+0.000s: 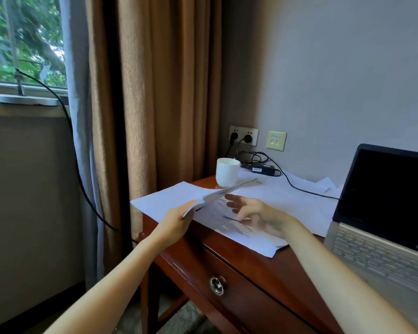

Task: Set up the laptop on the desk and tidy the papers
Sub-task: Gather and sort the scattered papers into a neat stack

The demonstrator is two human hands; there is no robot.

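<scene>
The wooden desk (229, 259) is carrying everything the task concerns. The laptop (384, 208) is standing on it with its lid raised, screen dark and keyboard facing the person. A black cable (299, 188) is running from behind the laptop's left side toward the wall. That half of the job is looking largely done, apart from powering up.

The tidying is looking barely begun. Loose white papers (295, 201) are lying spread across the desk left of the laptop. They are overlapping at odd angles and reaching right up to the laptop's left edge.

A lifted sheaf (227, 190), blurred and tilted, is rising off the spread well to the left of the laptop. The left hand (176, 224), the farther of the two from the laptop, is gripping the sheaf's near corner with curled fingers. From that grip the sheaf is slanting up and away.

The right hand (253, 213), between the left hand and the laptop, is holding nothing, its fingers spread and fairly straight. The sheaf's far edge is passing just above its fingertips. Whether this hand is touching the flat papers beneath it cannot be told through the blur.

A white mug (227, 172) is standing beyond the sheaf. A power adapter (263, 168) is lying between the mug and the laptop.
</scene>
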